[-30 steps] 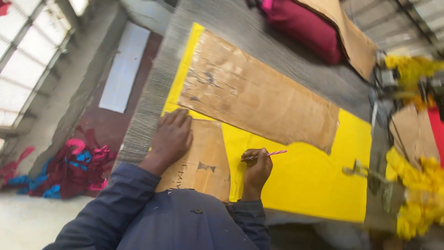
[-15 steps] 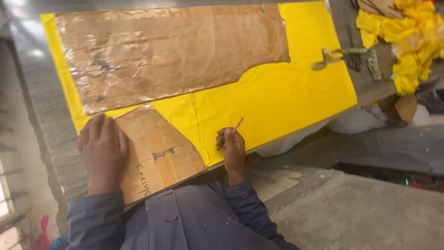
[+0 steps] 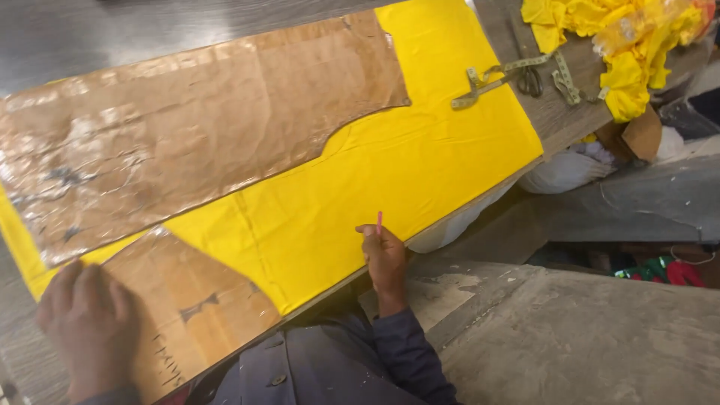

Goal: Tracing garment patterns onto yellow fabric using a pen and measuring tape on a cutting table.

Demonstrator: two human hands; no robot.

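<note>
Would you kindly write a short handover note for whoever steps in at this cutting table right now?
Left hand: flat on the small brown cardboard pattern piece, pressing it onto the yellow fabric sheet.
Right hand: gripping a thin pink marking pencil at the fabric's near edge, tip up.
Large brown cardboard pattern lies on the fabric. Scissors and measuring tape sit beyond.
No traced lines visible; nothing cut.
</note>
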